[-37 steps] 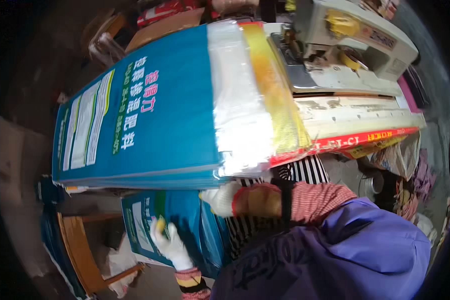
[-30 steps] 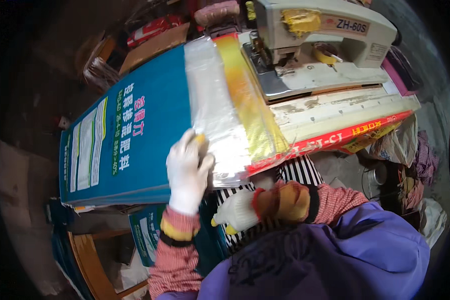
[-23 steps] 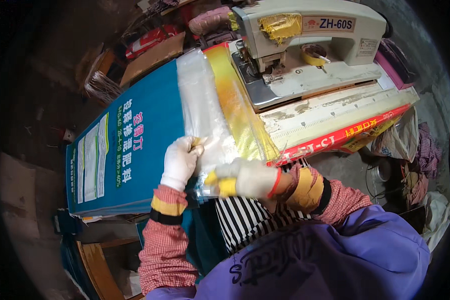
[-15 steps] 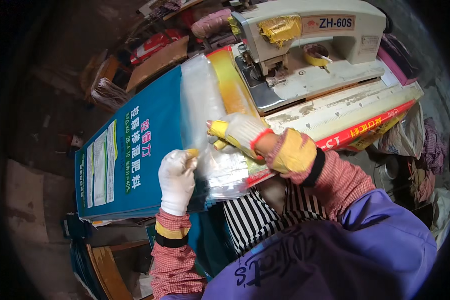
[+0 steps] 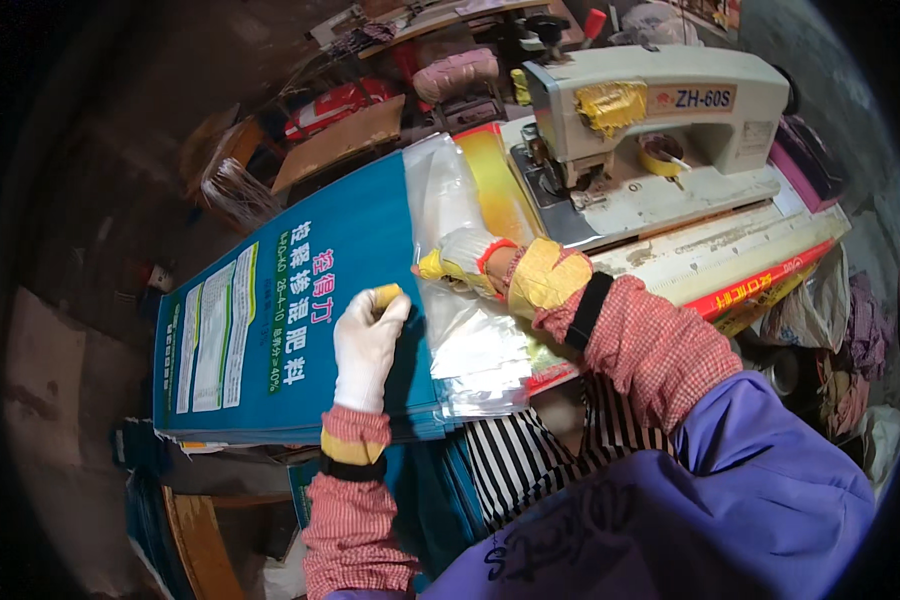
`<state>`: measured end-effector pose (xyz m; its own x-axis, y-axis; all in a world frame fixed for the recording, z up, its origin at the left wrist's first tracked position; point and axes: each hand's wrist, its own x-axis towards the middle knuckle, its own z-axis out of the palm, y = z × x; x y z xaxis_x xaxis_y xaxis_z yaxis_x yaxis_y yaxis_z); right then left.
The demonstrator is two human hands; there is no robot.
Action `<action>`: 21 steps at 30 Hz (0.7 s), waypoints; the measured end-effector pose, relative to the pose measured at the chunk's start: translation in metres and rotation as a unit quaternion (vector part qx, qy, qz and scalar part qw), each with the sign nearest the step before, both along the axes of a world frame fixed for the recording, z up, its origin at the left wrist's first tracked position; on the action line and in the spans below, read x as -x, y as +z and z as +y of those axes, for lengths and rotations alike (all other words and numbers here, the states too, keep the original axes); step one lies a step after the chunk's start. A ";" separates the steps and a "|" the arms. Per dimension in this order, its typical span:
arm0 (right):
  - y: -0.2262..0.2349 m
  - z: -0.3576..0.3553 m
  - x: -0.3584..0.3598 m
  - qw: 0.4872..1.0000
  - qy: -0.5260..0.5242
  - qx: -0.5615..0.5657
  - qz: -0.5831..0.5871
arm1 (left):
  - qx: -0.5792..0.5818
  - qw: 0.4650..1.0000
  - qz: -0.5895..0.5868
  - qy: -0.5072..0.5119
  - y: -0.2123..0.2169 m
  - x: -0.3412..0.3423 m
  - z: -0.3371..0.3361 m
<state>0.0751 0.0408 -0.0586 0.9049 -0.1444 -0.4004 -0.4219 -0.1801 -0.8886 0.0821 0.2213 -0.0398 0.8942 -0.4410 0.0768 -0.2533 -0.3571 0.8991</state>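
Note:
A stack of flat blue woven bags (image 5: 360, 215) with printed panels lies before me, with clear plastic liners (image 5: 440, 190) sticking out along the right side. My left hand (image 5: 370, 330), in a white glove with yellow tape on a fingertip, is raised over the bags with its fingers curled together. Whatever it pinches, if anything, is too small to make out. My right hand (image 5: 462, 262), in a white glove with yellow-wrapped fingers, lies at the border between the blue bag and the liner. Its fingers are pressed together on the clear plastic, their tips partly hidden.
A sewing machine (image 5: 660, 130) stands at the back right, with a roll of yellow tape (image 5: 660, 158) on its bed. A white board with a ruler scale (image 5: 705, 260) runs along its near side. A cardboard sheet (image 5: 340, 145) and a bundle of pale strings (image 5: 235, 190) lie beyond the stack.
The view has shifted, so the stack and machine appear farther right and the machine lower. My right hand's fingers, spread before, are drawn together near the liner's left edge. My left hand stays pinched.

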 end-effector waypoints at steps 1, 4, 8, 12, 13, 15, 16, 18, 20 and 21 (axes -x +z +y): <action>-0.004 0.004 -0.005 0.999 -0.024 -0.008 -0.035 | -0.002 1.000 -0.003 -0.003 -0.004 -0.009 -0.006; -0.013 0.019 -0.012 0.990 0.012 -0.028 -0.136 | 0.067 0.987 0.142 -0.046 -0.013 -0.023 -0.017; 0.004 0.016 0.001 0.988 -0.008 0.115 -0.108 | 0.022 0.998 -0.030 -0.050 0.002 -0.041 0.014; -0.077 -0.040 -0.026 0.819 0.169 0.534 -0.128 | 0.324 0.945 0.020 -0.025 0.049 -0.074 0.087; -0.057 -0.025 -0.018 0.819 0.175 0.531 -0.131 | 0.323 0.946 0.019 -0.017 0.047 -0.071 0.091; -0.009 0.011 0.012 0.830 -0.040 0.445 -0.335 | 0.223 0.973 -0.048 0.043 0.044 -0.054 0.089; 0.011 0.021 0.022 0.792 -0.030 0.408 -0.454 | 0.133 0.988 -0.076 0.016 0.050 -0.041 0.076; 0.009 0.056 0.021 0.737 -0.021 0.374 -0.563 | 0.105 0.992 -0.068 0.009 0.058 -0.024 0.051; 0.040 0.090 0.050 0.888 0.364 0.183 -0.213 | 0.069 0.991 -0.103 0.049 0.074 -0.015 0.056; 0.031 0.105 0.070 0.837 0.471 0.172 -0.218 | 0.084 0.990 -0.095 0.057 0.081 -0.016 0.067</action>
<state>0.0046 0.1461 -0.0278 0.7316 0.6766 -0.0836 0.4017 -0.5269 -0.7490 0.0978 0.2878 0.0415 0.8998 -0.3044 0.3125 -0.3906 -0.2428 0.8880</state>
